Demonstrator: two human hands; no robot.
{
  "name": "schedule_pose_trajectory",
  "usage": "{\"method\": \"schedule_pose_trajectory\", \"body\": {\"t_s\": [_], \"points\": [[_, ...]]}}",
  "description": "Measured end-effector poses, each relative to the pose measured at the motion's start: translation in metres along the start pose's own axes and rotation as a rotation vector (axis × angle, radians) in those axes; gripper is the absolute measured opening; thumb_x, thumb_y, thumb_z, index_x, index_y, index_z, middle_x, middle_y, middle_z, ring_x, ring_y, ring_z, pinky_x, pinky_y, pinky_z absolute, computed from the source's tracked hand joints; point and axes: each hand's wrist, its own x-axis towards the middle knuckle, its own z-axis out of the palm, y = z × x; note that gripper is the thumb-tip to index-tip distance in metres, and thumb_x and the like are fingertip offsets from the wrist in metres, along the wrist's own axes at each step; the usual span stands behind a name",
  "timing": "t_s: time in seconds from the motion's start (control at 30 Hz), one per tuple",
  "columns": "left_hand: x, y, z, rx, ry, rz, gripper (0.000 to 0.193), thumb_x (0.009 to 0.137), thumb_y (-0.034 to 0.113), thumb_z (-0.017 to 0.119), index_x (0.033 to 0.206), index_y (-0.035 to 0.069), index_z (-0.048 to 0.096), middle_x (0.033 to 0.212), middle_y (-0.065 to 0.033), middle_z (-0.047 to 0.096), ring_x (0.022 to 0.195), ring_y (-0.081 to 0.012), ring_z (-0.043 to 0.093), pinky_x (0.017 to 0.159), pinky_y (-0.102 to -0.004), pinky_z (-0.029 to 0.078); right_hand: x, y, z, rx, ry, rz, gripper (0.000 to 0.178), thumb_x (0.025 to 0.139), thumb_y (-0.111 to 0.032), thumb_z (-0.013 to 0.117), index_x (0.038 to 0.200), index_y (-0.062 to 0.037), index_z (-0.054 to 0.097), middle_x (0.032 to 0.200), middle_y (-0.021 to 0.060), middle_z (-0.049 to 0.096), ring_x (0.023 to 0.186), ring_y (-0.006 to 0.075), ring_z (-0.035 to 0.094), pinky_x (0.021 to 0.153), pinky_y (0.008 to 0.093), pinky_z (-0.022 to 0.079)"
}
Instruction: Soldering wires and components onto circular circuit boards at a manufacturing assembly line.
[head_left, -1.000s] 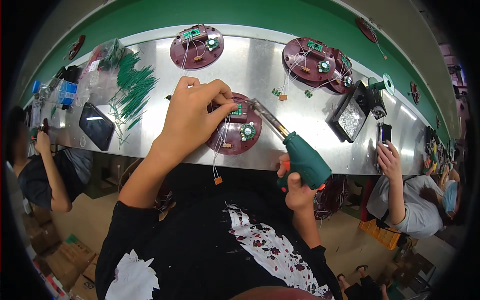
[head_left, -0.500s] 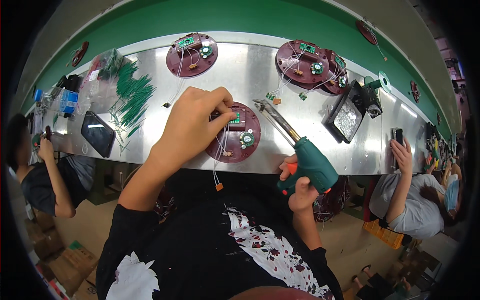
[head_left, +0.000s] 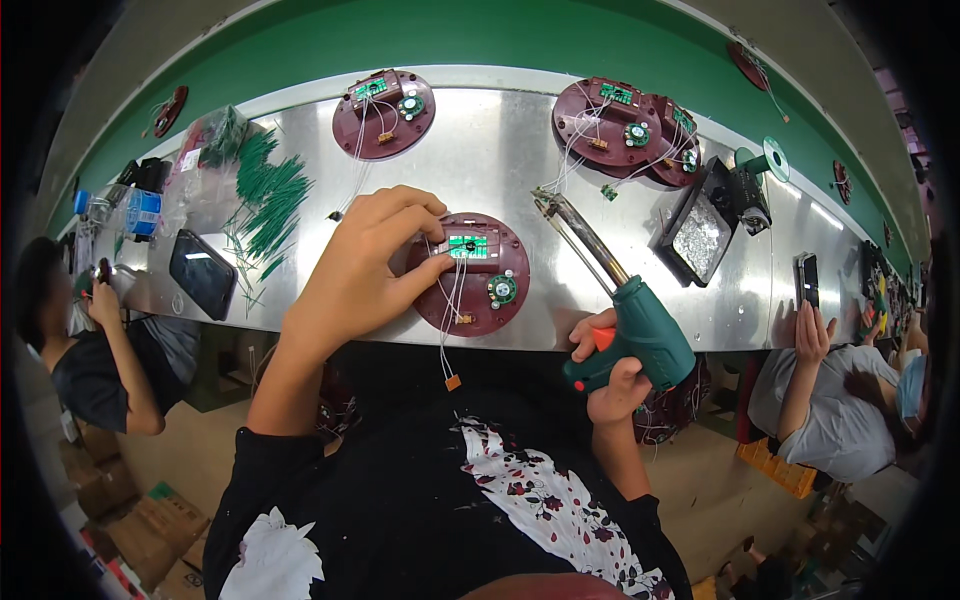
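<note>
A round maroon plastic housing (head_left: 485, 318) lies before me on the metal bench. A green circuit board (head_left: 468, 247) sits in its raised box, and a small round green board (head_left: 501, 290) lower right. Thin white wires trail over the front edge to a small orange-brown connector (head_left: 453, 383). My left hand (head_left: 365, 265) grips the housing's raised box at its left end, thumb and fingers either side. In my right hand (head_left: 611, 374) is a green soldering gun (head_left: 645, 330) with an orange-red trigger. Its long metal tip points up and left, apart from the housing.
More wired maroon housings (head_left: 384, 132) (head_left: 600, 130) stand along the back. Green wires (head_left: 268, 200) lie in a pile beside a dark phone (head_left: 203, 272) and a water bottle (head_left: 130, 212). Right sit a black tray (head_left: 697, 235) and a solder spool (head_left: 765, 163). People work on both sides.
My left hand has spread from a pinch over the green board to the box's left end, uncovering the board. The soldering gun has shifted slightly right and down in the view.
</note>
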Motion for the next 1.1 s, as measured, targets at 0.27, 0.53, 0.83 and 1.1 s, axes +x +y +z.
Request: {"method": "schedule_pose_trajectory", "body": {"t_s": [0.27, 0.53, 0.83, 1.1], "points": [[-0.006, -0.001, 0.008, -0.013, -0.038, -0.035, 0.015, 0.084, 0.005, 0.076, 0.093, 0.002, 0.064, 0.115, -0.0118, 0.071, 0.104, -0.0318, 0.065, 0.092, -0.0395, 0.049, -0.002, 0.002, -0.002, -0.011, -0.006, -0.010, 0.078, 0.103, -0.064, 0.052, 0.126, 0.0101, 0.051, 0.087, 0.0118, 0.060, 0.074, 0.0193, 0.060, 0.074, 0.0372, 0.053], [-0.006, 0.002, 0.011, -0.013, -0.026, -0.050, 0.012, 0.088, 0.003, 0.072, 0.093, 0.002, 0.062, 0.117, -0.0117, 0.070, 0.104, -0.0316, 0.065, 0.091, -0.0388, 0.050, -0.001, 0.000, -0.003, -0.055, -0.010, -0.011, 0.077, 0.102, -0.063, 0.055, 0.129, 0.0095, 0.055, 0.087, 0.0112, 0.063, 0.075, 0.0178, 0.061, 0.072, 0.0324, 0.052], [-0.008, -0.001, 0.010, -0.044, -0.056, -0.053, 0.012, 0.088, 0.002, 0.073, 0.093, 0.001, 0.062, 0.117, -0.0122, 0.070, 0.104, -0.0310, 0.066, 0.091, -0.0383, 0.052, -0.003, -0.006, -0.020, -0.285, -0.243, -0.002, 0.073, 0.098, -0.061, 0.063, 0.123, 0.0072, 0.065, 0.099, 0.0096, 0.070, 0.080, 0.0146, 0.065, 0.067, 0.0272, 0.052], [-0.006, -0.004, 0.009, -0.100, -0.064, -0.042, 0.013, 0.087, 0.000, 0.072, 0.093, 0.000, 0.061, 0.117, -0.0140, 0.070, 0.100, -0.0315, 0.069, 0.087, -0.0371, 0.055, -0.007, 0.000, -0.024, -0.261, -0.258, 0.008, 0.070, 0.097, -0.060, 0.065, 0.121, 0.0060, 0.066, 0.106, 0.0127, 0.070, 0.080, 0.0160, 0.065, 0.068, 0.0284, 0.052]]}}
